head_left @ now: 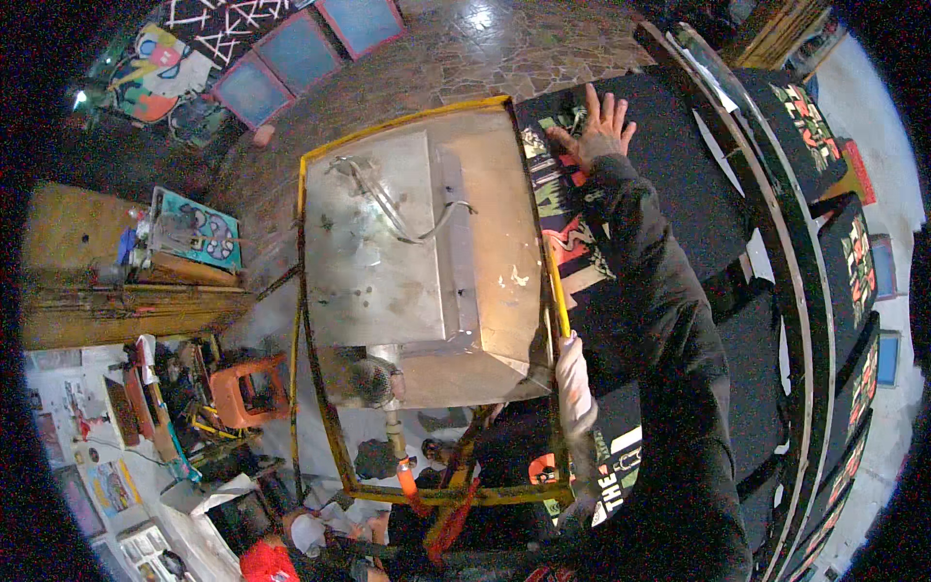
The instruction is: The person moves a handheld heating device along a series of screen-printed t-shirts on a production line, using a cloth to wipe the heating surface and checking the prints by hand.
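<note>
We set our right hand (pixel 598 141), the nearer one, with fingers spread on the printed black fabric (pixel 674 160), which extends rightward beneath them along its apparent long axis, the yellow-framed metal panel (pixel 373 281) standing left of them.

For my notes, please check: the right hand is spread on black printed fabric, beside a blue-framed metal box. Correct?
Wrong colour: the head view shows a yellow frame around the metal box. The right hand is spread on black printed fabric.
</note>
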Tool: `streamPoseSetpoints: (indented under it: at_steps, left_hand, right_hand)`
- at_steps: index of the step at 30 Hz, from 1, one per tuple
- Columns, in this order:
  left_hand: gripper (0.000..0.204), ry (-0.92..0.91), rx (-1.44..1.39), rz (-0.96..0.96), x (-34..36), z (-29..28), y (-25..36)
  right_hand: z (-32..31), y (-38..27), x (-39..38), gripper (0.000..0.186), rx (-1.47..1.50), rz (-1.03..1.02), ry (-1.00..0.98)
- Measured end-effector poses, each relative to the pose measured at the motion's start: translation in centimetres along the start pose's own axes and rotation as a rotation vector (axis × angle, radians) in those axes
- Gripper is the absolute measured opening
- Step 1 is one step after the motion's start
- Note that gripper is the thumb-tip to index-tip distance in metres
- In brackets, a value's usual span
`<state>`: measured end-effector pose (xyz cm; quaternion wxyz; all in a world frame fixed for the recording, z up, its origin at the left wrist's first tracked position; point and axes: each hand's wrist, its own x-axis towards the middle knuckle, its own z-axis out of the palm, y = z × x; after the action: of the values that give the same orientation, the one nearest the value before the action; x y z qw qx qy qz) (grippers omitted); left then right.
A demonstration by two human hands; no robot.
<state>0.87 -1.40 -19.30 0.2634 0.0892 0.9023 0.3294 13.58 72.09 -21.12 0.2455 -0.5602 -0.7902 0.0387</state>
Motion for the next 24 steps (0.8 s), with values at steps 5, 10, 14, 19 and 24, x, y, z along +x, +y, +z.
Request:
streamPoseSetpoints:
  at_steps: [5,10,14,19,24]
  left_hand:
    - [0.042,0.008,0.012,-0.028,-0.5,-0.4,-0.2]
    - [0.042,0.026,0.018,-0.045,-0.8,-1.0,-0.4]
    - [0.042,0.016,0.015,-0.031,-0.7,-1.3,-0.4]
    - [0.041,0.005,-0.01,0.012,-0.2,-1.4,0.0]
    - [0.041,0.037,-0.064,0.063,-0.1,-2.5,-0.1]
  right_hand:
    - [2.3,-0.6,2.4,0.112,-0.071,0.044,0.036]
    - [0.3,-1.0,-0.4,0.113,-0.045,0.092,-0.065]
    - [1.5,0.1,0.7,0.111,-0.103,0.125,-0.052]
    - [1.9,0.2,1.5,0.064,-0.032,0.025,0.284]
    - [-4.0,0.9,-5.9,0.023,0.404,-0.109,0.378]
